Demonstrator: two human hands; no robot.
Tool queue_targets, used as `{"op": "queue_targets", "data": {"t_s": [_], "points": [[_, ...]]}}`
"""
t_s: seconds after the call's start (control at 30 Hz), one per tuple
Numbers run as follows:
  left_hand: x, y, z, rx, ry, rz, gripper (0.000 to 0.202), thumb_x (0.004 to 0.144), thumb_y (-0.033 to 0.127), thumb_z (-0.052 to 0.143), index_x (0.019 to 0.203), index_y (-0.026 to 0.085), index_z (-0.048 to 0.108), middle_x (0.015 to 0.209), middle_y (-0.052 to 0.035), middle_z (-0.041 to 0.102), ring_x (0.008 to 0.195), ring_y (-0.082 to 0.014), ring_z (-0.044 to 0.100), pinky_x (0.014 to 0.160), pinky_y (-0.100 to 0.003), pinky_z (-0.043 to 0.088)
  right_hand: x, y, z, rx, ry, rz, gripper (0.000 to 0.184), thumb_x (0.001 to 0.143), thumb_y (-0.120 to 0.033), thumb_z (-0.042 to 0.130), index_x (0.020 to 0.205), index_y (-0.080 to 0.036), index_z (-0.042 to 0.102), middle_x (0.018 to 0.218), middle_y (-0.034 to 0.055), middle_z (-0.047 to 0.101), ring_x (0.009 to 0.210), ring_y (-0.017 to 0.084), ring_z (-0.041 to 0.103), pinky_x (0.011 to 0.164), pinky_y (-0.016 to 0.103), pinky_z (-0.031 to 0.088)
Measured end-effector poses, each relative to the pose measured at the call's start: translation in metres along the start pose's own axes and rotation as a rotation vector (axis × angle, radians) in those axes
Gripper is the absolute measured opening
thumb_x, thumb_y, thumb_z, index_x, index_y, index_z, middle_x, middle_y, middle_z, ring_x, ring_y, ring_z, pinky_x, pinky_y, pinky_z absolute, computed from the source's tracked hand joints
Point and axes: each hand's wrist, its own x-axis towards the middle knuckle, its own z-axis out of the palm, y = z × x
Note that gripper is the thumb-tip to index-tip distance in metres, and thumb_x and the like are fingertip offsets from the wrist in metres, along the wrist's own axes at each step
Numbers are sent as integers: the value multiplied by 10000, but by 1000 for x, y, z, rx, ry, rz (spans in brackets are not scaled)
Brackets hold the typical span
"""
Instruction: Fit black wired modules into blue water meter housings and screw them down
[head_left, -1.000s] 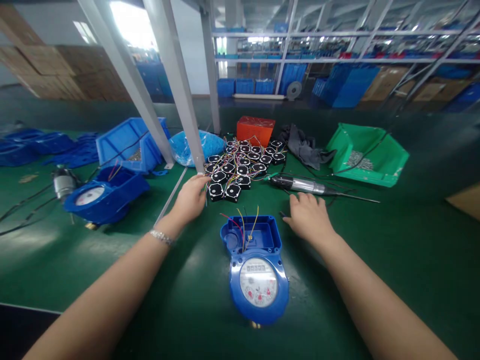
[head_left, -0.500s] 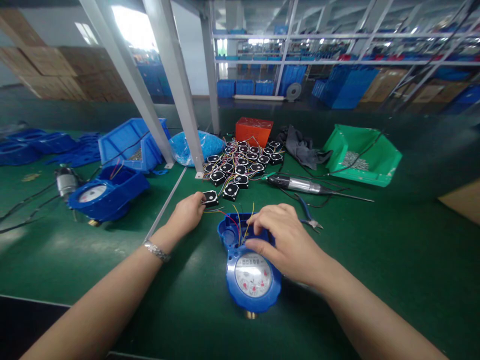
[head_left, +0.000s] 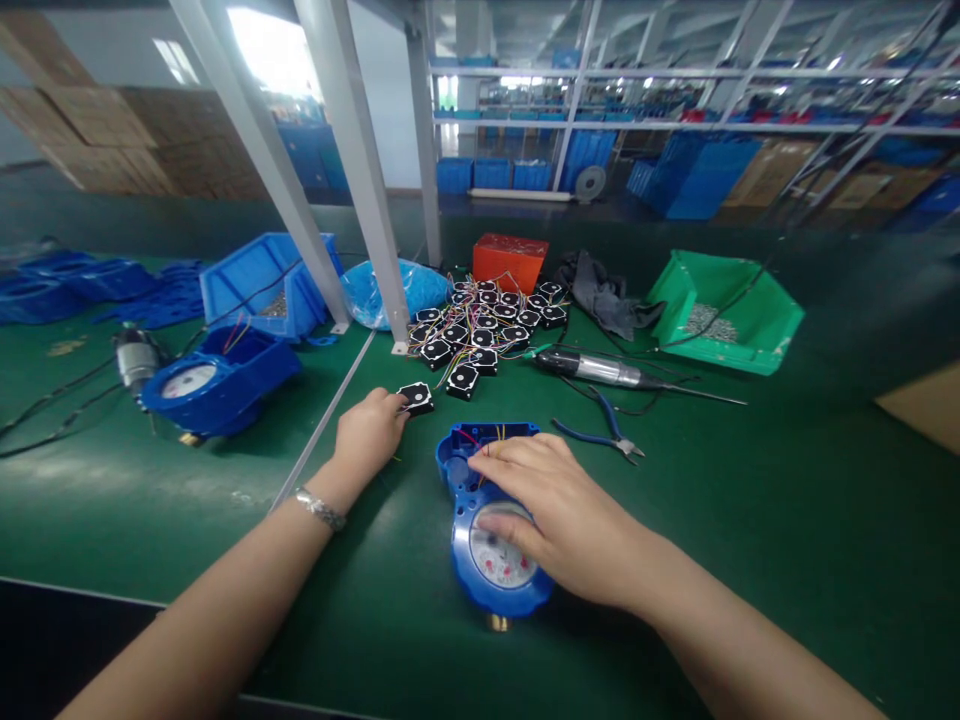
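A blue water meter lies on the green table in front of me, its dial facing up and coloured wires showing in its open upper compartment. My right hand rests on the meter, fingers pressed over the dial and the wires. My left hand is closed on a small black square module with thin wires, just left of the meter. A pile of several like modules sits behind.
Blue-handled pliers and an electric screwdriver lie right of the meter. A green bin of screws stands at back right. An orange box, a dark cloth, a blue bin and a second meter are nearby. Slanted metal posts rise from the table.
My left hand picked one module from the pile and drew it toward me. My right hand left the table by the screwdriver and settled onto the meter.
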Motion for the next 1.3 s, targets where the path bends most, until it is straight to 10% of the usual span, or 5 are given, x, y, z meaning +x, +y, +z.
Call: {"op": "queue_targets", "data": {"t_s": [0.37, 0.6, 0.83, 1.3], "points": [[-10, -2, -39, 339, 90, 208, 332, 847, 322, 412, 713, 153, 665, 706, -71, 613, 658, -215, 590, 486, -277, 364, -30, -26, 15, -345, 164, -153, 463, 801, -431, 534, 1134, -109, 568, 1210, 101, 503, 1048, 232, 521, 865, 360, 482], [-50, 44, -100, 91, 277, 715, 284, 877, 293, 434, 754, 167, 657, 513, 8, 503, 458, -98, 480, 432, -215, 350, -28, -26, 23, -363, 176, -201, 483, 788, -430, 513, 1105, -74, 587, 1209, 151, 491, 1031, 284, 533, 812, 387, 509], [-51, 85, -83, 109, 198, 982, 248, 850, 167, 429, 712, 148, 635, 510, 6, 488, 461, -114, 457, 440, -243, 338, -29, -27, 24, -377, 217, -223, 460, 774, -395, 520, 1075, -58, 603, 1179, 159, 512, 1019, 284, 535, 805, 395, 512], [-50, 98, -79, 148, 175, 1081, 287, 840, 133, 375, 697, 147, 624, 517, -7, 518, 450, -125, 468, 424, -247, 345, -29, -26, 26, -344, 182, -207, 385, 821, -244, 397, 1109, -56, 572, 1177, 161, 502, 1074, 275, 481, 865, 417, 476]]}}
